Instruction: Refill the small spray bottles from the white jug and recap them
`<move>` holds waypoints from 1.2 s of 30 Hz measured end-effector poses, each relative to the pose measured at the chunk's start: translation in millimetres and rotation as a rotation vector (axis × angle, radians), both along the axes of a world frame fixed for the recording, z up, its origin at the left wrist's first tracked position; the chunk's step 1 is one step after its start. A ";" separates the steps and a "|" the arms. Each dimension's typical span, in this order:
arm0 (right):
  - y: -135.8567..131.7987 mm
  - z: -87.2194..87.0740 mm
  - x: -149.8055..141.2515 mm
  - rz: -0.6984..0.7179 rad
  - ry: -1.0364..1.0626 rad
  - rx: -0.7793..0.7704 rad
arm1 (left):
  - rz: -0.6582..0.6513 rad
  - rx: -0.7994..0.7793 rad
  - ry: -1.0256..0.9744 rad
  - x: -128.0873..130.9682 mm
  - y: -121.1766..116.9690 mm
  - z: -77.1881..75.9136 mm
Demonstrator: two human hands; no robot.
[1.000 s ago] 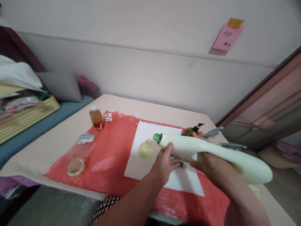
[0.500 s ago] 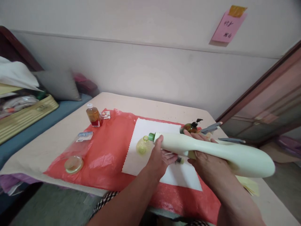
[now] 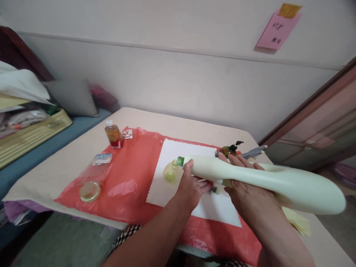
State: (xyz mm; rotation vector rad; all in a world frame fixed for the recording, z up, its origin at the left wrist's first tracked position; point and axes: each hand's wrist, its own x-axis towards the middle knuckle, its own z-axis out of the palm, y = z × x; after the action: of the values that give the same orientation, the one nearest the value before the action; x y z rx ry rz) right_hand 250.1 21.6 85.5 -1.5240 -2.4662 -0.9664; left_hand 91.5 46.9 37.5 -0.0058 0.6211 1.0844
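Observation:
A big pale green plastic jug lies tipped nearly on its side in the air, its green mouth pointing left. My left hand supports the neck, thumb on the upper side and fingers beneath. Farther back, my right hand grips the jug at its handle, with some fingers showing beyond it. Just left of the mouth is a small clear bottle with yellow-green colour in it, standing on a white sheet. Whether liquid flows between them I cannot tell. A small dark item is partly hidden under the hands.
Red plastic sheeting covers much of the table. Left stand an amber bottle, a small packet, a clear bag and a round lidded dish. Behind the jug are a dark pump bottle and grey-handled tools.
The jug's rounded base has swung slightly right and down in view. Both hands keep their hold. The whole view has shifted a little, so table items appear slightly farther right.

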 end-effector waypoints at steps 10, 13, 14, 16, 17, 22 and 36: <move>-1.4 5.0 -5.4 -0.024 -0.005 -0.001 | 0.004 0.024 -0.059 -2.4 -1.8 5.2; -1.2 5.4 -6.2 0.000 -0.003 0.020 | 0.009 0.046 -0.075 -2.3 -2.7 5.1; -1.5 5.7 -6.8 0.006 0.005 0.025 | 0.009 0.051 -0.080 -2.2 -2.9 5.1; -2.4 6.4 -8.1 0.007 0.029 0.026 | 0.006 0.057 -0.087 -2.2 -3.1 5.4; -2.8 6.7 -8.7 0.006 0.040 0.025 | 0.006 0.056 -0.088 -2.2 -3.1 5.6; -2.8 6.9 -10.1 0.017 0.084 0.020 | 0.004 0.062 -0.088 -2.2 -2.9 6.0; -7.6 16.0 -19.4 -0.005 0.066 0.014 | 0.008 0.099 -0.126 -2.9 -3.1 5.8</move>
State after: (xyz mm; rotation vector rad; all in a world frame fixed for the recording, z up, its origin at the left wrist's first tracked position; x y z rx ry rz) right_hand 230.8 14.1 101.5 -1.5328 -2.4070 -0.9173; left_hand 88.6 43.8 43.3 0.0090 0.4541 1.1127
